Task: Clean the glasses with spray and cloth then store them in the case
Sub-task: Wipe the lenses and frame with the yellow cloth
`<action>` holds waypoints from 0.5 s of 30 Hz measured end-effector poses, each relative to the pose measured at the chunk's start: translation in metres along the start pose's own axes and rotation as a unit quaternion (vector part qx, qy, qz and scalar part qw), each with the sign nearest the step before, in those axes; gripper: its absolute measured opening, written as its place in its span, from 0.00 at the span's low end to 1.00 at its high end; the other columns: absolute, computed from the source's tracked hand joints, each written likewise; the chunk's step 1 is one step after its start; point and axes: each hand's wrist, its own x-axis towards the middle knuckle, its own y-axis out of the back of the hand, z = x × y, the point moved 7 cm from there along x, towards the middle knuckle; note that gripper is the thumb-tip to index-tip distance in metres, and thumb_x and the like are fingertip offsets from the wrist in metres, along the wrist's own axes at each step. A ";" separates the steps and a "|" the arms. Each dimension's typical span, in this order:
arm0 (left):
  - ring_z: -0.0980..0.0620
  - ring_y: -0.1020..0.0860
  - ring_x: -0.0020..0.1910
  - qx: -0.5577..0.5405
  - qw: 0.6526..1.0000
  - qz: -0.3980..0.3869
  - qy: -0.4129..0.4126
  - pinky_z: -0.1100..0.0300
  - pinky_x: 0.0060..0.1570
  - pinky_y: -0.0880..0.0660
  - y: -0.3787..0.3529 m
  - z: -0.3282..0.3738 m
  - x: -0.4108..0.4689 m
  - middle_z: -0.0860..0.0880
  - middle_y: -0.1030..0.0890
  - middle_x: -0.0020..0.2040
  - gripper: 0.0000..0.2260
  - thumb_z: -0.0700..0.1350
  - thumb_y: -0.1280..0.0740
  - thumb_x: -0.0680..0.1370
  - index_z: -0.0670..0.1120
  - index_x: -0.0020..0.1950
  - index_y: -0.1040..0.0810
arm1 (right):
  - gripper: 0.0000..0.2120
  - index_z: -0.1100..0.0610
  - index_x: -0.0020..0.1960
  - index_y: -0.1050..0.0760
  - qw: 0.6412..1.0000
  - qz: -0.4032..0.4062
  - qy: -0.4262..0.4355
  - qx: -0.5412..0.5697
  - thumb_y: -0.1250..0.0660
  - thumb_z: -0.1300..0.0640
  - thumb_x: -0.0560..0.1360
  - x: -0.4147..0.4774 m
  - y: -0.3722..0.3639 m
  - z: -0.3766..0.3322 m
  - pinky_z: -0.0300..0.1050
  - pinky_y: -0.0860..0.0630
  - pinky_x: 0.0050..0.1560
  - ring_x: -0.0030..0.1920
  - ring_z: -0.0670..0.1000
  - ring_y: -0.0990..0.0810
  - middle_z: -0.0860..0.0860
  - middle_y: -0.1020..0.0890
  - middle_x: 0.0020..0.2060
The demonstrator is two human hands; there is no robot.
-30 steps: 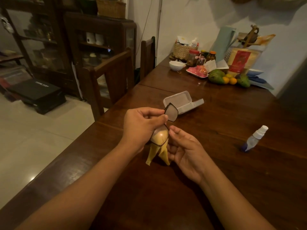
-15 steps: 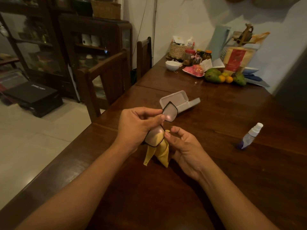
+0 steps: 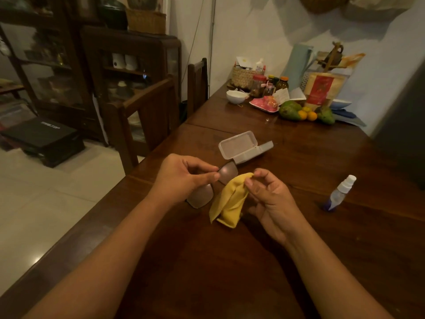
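Pinching the glasses (image 3: 212, 184) at the bridge between thumb and forefinger, the left hand (image 3: 184, 178) holds the frame edge-on above the table (image 3: 299, 249), presumably so that both lenses stay clear of skin and open to wiping. One lens projects toward 1 o'clock from the fingertips, the other hangs toward 7 o'clock. The right hand (image 3: 269, 201) grips a bunched corner of the yellow cloth (image 3: 226, 202) between thumb and forefinger, its remaining fingers loosely curled; the cloth drapes downward, its lower folds at or near the tabletop. Cloth and upper lens lie just beside one another; whether they touch cannot be told. The open case (image 3: 243, 146) rests at 12 o'clock from the hands, lid raised, probably set near for storing. The spray bottle (image 3: 340, 192) stands at 3 o'clock, well apart from the right hand and within likely reach. Wiping appears to be the step in hand.
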 end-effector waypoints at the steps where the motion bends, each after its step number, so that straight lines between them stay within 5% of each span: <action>1: 0.55 0.15 0.43 0.028 0.999 -0.014 0.011 0.54 0.46 0.17 0.001 -0.002 0.001 0.53 0.13 0.39 0.06 0.42 0.22 0.69 0.50 0.44 0.13 | 0.12 0.54 0.53 0.26 1.000 0.011 0.010 -0.017 0.29 0.61 0.71 0.000 0.005 -0.006 0.50 0.18 0.46 0.46 0.51 0.16 0.52 0.15 0.44; 4: 0.59 0.17 0.43 0.136 0.987 -0.074 0.042 0.61 0.44 0.21 -0.002 -0.010 0.004 0.55 0.15 0.40 0.06 0.43 0.23 0.71 0.54 0.43 0.15 | 0.09 0.55 0.53 0.25 0.997 0.045 0.034 -0.062 0.32 0.64 0.74 0.000 0.015 -0.022 0.48 0.17 0.46 0.47 0.51 0.15 0.52 0.14 0.44; 9: 0.58 0.20 0.45 0.273 0.948 -0.154 0.054 0.57 0.48 0.20 -0.006 -0.019 0.005 0.56 0.17 0.45 0.05 0.44 0.26 0.74 0.56 0.44 0.16 | 0.10 0.54 0.54 0.23 0.993 0.066 0.040 -0.090 0.35 0.67 0.78 -0.001 0.018 -0.038 0.52 0.21 0.54 0.49 0.53 0.16 0.52 0.14 0.46; 15: 0.61 0.24 0.42 0.359 0.929 -0.086 0.000 0.63 0.39 0.28 0.003 0.007 0.016 0.61 0.24 0.38 0.07 0.53 0.30 0.77 0.56 0.54 0.18 | 0.14 0.54 0.55 0.24 0.989 0.053 0.055 -0.123 0.29 0.66 0.72 -0.005 0.015 -0.060 0.47 0.24 0.47 0.44 0.50 0.16 0.49 0.14 0.42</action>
